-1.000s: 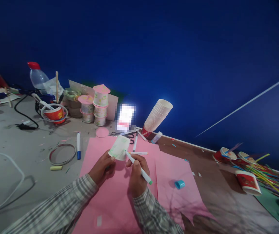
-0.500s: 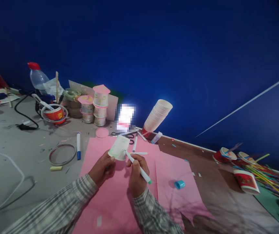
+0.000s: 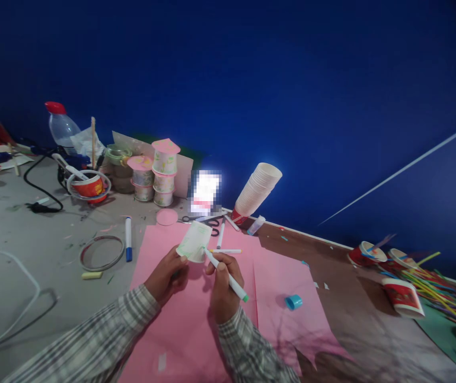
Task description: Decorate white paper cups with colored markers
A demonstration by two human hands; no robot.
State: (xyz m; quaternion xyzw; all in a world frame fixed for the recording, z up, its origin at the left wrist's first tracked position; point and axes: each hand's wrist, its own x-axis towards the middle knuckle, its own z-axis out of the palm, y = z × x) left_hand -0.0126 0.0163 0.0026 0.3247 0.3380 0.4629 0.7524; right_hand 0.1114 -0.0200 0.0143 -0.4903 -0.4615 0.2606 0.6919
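A white paper cup [image 3: 194, 240] with light green marks is tilted over the pink paper [image 3: 188, 324], and my left hand [image 3: 168, 275] grips it near its lower left edge. My right hand [image 3: 227, 284] is closed round a white marker [image 3: 228, 276] with a green end. The marker's tip meets the cup's right side, or nearly so. Behind the cup lie other markers [image 3: 220, 234] and scissors [image 3: 214, 227], partly covered. A round pink paper disc [image 3: 167, 216] rests just beyond the sheet's back edge.
Decorated cup towers [image 3: 165, 173] stand at the back, beside a lit, blurred screen [image 3: 205, 192]. A leaning stack of paper cups [image 3: 258, 191] is right of it. Left are a tape roll [image 3: 101, 253] and blue-capped marker [image 3: 128, 239]; right, a blue cap [image 3: 294, 302] and colourful sticks [image 3: 437, 287].
The marker tip has shifted very slightly up and left on the cup's surface. Both hands keep almost the same place, and the surroundings look unchanged.
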